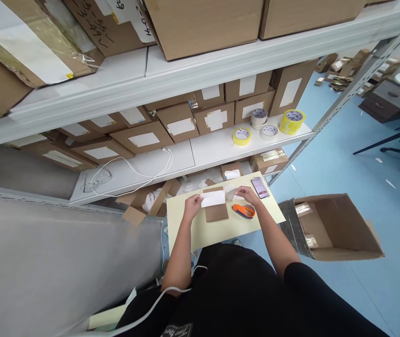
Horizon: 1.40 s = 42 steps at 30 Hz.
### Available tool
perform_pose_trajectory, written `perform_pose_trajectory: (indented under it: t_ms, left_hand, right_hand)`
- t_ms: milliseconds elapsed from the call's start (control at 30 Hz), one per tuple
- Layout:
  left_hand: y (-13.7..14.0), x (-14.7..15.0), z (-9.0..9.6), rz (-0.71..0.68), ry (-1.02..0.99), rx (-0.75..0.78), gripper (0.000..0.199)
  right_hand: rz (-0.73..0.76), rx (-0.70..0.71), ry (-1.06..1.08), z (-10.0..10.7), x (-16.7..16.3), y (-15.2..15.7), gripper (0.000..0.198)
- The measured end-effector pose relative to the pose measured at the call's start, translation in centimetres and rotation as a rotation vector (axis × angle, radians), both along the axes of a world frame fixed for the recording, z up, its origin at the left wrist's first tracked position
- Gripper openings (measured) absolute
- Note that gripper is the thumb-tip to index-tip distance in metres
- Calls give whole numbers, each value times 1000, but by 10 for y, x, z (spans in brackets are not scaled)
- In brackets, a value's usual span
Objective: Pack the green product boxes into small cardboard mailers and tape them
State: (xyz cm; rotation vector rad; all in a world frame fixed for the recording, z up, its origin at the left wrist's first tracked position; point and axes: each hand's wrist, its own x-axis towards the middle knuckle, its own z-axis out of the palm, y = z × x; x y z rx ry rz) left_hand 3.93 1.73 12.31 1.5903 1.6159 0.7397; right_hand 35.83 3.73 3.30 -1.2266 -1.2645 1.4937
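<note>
My left hand (193, 206) pinches the left end of a white paper slip (213, 198), which lies across a small brown cardboard piece (217, 213). In my right hand (247, 193), the fingertips are closed on a thin whitish sheet (237, 197) that looks partly see-through. An orange-handled tool (244, 211), probably scissors or a cutter, rests on the pale yellow tabletop (200, 234) just below my right hand. Beyond that hand, near the table's far right corner, lies a phone (260, 187).
Behind the table stands a shelf (207, 150) with cardboard boxes, tape rolls (292, 121) and a white cable (133, 175). An open carton (333, 227) sits on the blue floor to the right. Another open box (151, 201) is at the left, beside the grey wall.
</note>
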Motion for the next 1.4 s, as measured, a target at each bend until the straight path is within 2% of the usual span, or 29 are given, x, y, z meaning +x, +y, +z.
perform_pose_trajectory:
  t_ms: [100, 200, 333, 433, 500, 567, 667, 767, 867, 1067, 1400]
  left_hand:
    - [1, -4, -2, 65, -72, -8, 33]
    - [-2, 3, -6, 242, -241, -68, 28]
    - [-14, 19, -12, 412, -591, -287, 21]
    - [-27, 32, -15, 451, -759, -437, 21]
    - [-35, 42, -16, 446, -806, -491, 25]
    - [-41, 53, -16, 414, -808, -504, 31]
    - [-46, 68, -13, 347, -779, -438, 45]
    - [-48, 76, -4, 304, -768, -344, 56]
    - [-48, 79, 7, 268, -764, -313, 61]
    - [-52, 83, 22, 239, -746, -302, 60]
    - [-57, 86, 26, 240, -735, -283, 55]
  right_hand:
    - [-59, 4, 6, -4, 1, -2, 37]
    - [-150, 24, -6, -6, 2, -4, 34]
    - [-164, -13, -103, -12, 8, -12, 33]
    - [-278, -25, -278, -10, 8, -23, 30]
    - [-329, -2, -320, -3, 0, -33, 28]
    - [-285, 27, -237, 11, -15, -44, 29]
    - [-173, 7, -22, 36, -43, -64, 35]
    - [-207, -43, 127, 59, -60, -80, 37]
    - [-271, -59, 188, 75, -64, -87, 38]
    - [-279, -53, 207, 87, -63, -88, 36]
    - [-257, -17, 207, 93, -65, -92, 36]
